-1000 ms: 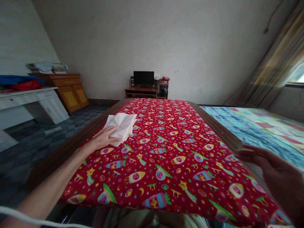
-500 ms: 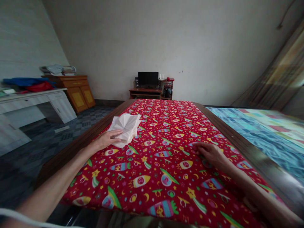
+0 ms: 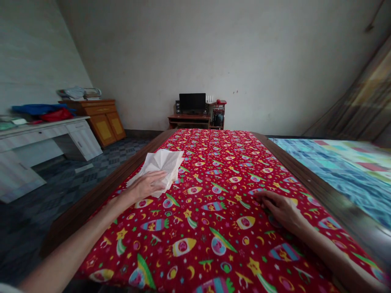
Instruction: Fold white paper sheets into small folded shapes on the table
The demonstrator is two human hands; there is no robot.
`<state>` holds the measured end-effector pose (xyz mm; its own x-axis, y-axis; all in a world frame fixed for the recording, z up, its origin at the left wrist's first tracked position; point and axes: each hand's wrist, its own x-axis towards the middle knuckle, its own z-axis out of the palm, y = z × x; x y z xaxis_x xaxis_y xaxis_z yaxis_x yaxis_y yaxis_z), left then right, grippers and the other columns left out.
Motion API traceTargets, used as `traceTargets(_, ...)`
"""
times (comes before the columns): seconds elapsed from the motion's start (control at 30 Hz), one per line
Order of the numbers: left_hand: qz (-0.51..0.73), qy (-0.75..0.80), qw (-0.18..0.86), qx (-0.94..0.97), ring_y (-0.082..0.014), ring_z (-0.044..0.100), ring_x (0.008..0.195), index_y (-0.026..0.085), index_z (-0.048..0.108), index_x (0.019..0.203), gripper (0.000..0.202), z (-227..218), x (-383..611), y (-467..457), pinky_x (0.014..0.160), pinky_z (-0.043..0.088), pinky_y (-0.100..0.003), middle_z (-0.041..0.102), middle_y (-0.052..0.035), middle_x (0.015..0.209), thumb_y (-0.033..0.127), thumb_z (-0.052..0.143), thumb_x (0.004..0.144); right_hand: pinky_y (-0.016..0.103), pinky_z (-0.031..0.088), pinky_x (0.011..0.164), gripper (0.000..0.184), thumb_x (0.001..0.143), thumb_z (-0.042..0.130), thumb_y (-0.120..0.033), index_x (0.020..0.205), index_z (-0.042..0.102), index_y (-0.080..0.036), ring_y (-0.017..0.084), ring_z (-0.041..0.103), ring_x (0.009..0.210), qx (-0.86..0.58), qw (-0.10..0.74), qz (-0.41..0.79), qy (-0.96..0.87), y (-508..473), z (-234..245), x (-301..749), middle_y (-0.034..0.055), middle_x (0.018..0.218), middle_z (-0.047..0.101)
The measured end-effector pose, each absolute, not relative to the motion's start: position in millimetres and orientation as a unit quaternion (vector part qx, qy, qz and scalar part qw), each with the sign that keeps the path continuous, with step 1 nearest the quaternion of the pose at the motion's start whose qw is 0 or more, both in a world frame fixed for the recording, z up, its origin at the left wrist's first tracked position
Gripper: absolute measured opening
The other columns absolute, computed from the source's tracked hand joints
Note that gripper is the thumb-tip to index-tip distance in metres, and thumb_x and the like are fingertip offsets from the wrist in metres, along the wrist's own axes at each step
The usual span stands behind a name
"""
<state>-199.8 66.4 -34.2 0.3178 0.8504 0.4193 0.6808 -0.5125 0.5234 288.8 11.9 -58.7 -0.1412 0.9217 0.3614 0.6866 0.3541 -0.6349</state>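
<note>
- Papers point(image 3: 166, 162): located on the left part of the red cover point(image 3: 201, 219), in a loose, uneven pile; fan-like creases are seen on the top sheet. Print cannot be read.
- Right hand point(image 3: 282, 207): rested at the cover, well apart from the papers. Fingers are loosely curled; nothing is seen in them, but the underside is hidden, so whether anything is pinched cannot be told.
- Left hand point(image 3: 149, 183): laid palm down over the near edge of the papers, fingers extended, not clenched.
- Step in hand (judged): the pile is being steadied by the left hand, with no part taken by the right.
- Next move (judged): if a sheet is handled, a light fingertip touch is called for, with the pile pinned from one side; thin sheets could slip.
- Table point(image 3: 308, 179): dark wood is left exposed along both sides of the cover.
- Bed point(image 3: 299, 158): placed right of the table, spread with patterned fabric.
- Desk point(image 3: 84, 144): drawer and door fronts closed, contents hidden; blue cloth point(image 3: 36, 108) and red cloth point(image 3: 58, 115) are piled on top.
- Cabinet point(image 3: 104, 124): doors and drawer closed, contents hidden; a bundle point(image 3: 75, 92) is set on top.
- Stand point(image 3: 189, 116): placed by the far wall; a monitor point(image 3: 192, 101) is carried on it.
</note>
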Motion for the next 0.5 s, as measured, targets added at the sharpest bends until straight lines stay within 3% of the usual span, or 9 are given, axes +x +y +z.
traceTargets(0.13,0.299,0.469,0.069,0.828,-0.0277,0.055,0.118,0.02,0.066,0.115,0.044,-41,-182,66,0.105,0.039,-0.044,0.063,-0.0116,0.124,0.04,0.067,0.076,0.028,0.055,0.064,0.028,0.081,0.048,-0.035,0.093,0.07,-0.022,0.021,0.069,0.073,-0.543,0.358,0.155,-0.743,11,-59,289,0.0048,0.083,0.074)
traceTargets(0.3,0.286,0.455,-0.02,0.843,-0.0243,0.061,0.108,0.019,0.067,0.113,0.032,-42,-176,60,0.096,0.048,-0.04,0.068,-0.01,0.113,0.036,0.054,0.089,0.028,0.057,0.064,0.028,0.083,0.048,-0.035,0.096,0.07,-0.024,0.022,0.07,0.075,-0.539,0.351,0.123,-0.756,9,-65,294,0.0057,0.086,0.074)
traceTargets(0.5,0.321,0.469,0.013,0.822,-0.0205,0.07,0.093,0.02,0.071,0.105,0.03,-39,-193,57,0.085,0.057,-0.03,0.072,-0.0078,0.105,0.039,0.054,0.089,0.023,0.058,0.072,0.03,0.088,0.046,-0.031,0.107,0.069,-0.027,0.02,0.071,0.086,-0.499,0.292,0.096,-0.81,5,-63,296,0.005,0.103,0.072)
